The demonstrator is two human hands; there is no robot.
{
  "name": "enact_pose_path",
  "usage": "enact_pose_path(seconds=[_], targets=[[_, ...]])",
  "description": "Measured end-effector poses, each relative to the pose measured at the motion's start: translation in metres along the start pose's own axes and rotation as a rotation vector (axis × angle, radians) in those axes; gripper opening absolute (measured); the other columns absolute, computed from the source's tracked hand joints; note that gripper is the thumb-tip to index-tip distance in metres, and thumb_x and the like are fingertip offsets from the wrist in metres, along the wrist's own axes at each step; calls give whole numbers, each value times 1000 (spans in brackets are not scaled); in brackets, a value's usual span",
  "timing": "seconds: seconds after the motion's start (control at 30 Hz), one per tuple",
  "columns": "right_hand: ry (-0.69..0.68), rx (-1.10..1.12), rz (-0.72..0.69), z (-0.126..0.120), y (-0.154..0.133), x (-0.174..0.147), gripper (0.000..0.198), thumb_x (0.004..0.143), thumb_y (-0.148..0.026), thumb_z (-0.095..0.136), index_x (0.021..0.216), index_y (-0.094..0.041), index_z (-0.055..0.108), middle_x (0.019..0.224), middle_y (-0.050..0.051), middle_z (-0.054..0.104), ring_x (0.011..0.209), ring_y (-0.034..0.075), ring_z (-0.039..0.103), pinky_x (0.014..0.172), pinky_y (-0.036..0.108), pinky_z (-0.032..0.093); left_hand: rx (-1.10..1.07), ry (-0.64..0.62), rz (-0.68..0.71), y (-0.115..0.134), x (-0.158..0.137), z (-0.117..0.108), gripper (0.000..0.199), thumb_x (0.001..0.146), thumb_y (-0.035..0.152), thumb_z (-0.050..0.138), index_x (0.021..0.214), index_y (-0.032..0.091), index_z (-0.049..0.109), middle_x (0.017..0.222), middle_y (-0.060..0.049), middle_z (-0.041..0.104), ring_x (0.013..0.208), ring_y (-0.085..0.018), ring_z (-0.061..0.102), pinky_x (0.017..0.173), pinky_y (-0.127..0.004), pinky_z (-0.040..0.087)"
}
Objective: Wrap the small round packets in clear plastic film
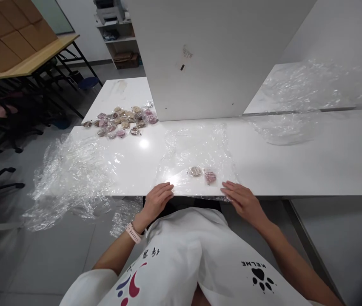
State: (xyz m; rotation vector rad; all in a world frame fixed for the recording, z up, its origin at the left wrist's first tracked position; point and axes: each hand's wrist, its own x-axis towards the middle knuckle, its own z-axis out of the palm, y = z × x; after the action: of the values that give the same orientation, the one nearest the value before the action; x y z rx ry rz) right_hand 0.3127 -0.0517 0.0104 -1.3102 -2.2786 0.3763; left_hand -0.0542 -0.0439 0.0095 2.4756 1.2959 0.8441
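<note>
A clear plastic sheet lies spread on the white table in front of me. On its near part rest two small wrapped packets, a beige packet and a pinkish-red packet, side by side and slightly apart. My left hand lies at the sheet's near left corner, fingers stretched over the table edge. At the near right corner is my right hand, its fingers extended flat on the film, pointing towards the packets. Both thumbs are largely hidden. Neither hand touches a packet.
Several similar wrapped packets are heaped at the back left of the table. Crumpled plastic film hangs over the left end; more film lies at the back right. A white panel rises behind the sheet.
</note>
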Motion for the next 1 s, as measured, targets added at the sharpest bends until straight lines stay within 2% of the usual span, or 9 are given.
enact_pose_path(seconds=[0.1,0.23,0.4,0.5,0.6,0.7,0.77,0.87,1.0], targets=[[-49,242,195,-23,10,11,29,99,-41,48,105,-31,74,119,2,72,117,27,66,98,46,53,-71,-99,-147,-1,19,-20,18,101,29,47,93,23,62,99,-4,76,97,-20,72,83,-35,57],[-195,419,483,-43,19,51,43,91,-60,53,81,-23,73,90,4,77,86,26,71,76,37,56,-128,-247,-391,-6,69,-34,18,100,35,46,94,22,58,75,1,71,65,-15,66,63,-27,48],[-213,229,616,-29,31,90,40,87,-59,56,76,-22,67,65,3,68,66,22,65,69,37,52,191,-423,-476,-19,115,-29,10,95,25,49,93,20,58,73,-2,67,64,-19,61,59,-29,41],[-4,-136,451,-25,23,87,31,90,-47,54,102,-25,72,95,8,72,85,29,66,76,45,51,382,-255,-373,-11,109,-23,17,92,12,46,100,19,60,95,-11,70,84,-24,63,69,-35,47],[197,-290,194,-25,4,72,34,95,-32,47,121,-28,69,118,12,68,107,33,59,89,51,47,344,-14,-138,8,88,-12,27,93,7,40,106,19,61,111,-13,68,102,-27,63,81,-43,52],[120,-201,-14,-19,-11,60,37,99,-26,41,122,-35,68,108,7,71,103,28,61,91,47,48,117,-103,148,24,72,5,32,98,12,36,118,22,59,123,-10,67,119,-24,60,95,-45,53],[14,-105,-121,-9,-12,57,38,101,-27,39,128,-34,65,117,6,70,109,26,61,95,45,49,41,-221,239,25,70,16,37,100,22,41,136,23,50,142,-11,57,140,-24,46,110,-48,46],[-67,-41,-138,5,0,61,46,100,-41,46,144,-27,52,146,8,54,131,28,50,105,47,45,48,-288,180,11,77,28,59,99,38,51,152,22,33,158,-14,38,151,-26,29,121,-51,31],[-64,26,-78,13,21,74,48,100,-44,44,144,-27,51,143,9,56,128,27,53,106,50,44,3,-252,99,-10,94,31,42,101,30,48,142,22,47,144,-11,57,137,-23,49,114,-45,39]])
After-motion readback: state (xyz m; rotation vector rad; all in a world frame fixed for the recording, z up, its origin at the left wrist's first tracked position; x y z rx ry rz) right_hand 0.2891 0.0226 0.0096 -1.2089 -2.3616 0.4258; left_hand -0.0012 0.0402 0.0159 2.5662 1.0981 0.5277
